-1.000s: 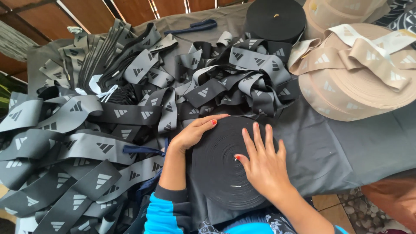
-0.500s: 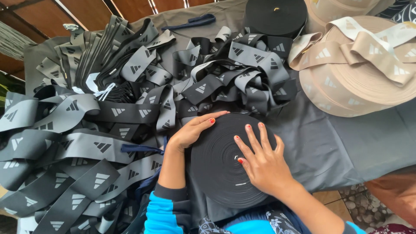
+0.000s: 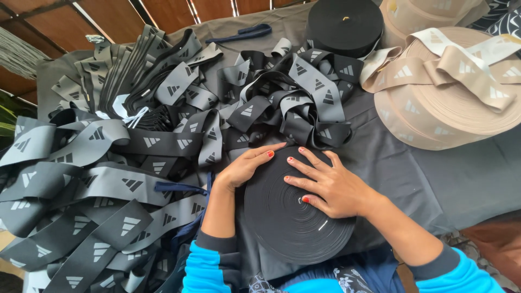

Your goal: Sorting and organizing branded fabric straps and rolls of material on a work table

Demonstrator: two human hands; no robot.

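The flat black coil of elastic band lies on the grey-draped worktop, directly before the person. Likely soft yet dense — support it at the rim, or the turns may slip. Left hand cups the rim; right hand presses flat, fingers spread — neither grips.

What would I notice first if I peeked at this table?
Probably the black coiled roll in the middle, with the left hand on its edge and the right hand flat on top. Then the heap of grey bands on the left and the beige roll top right.
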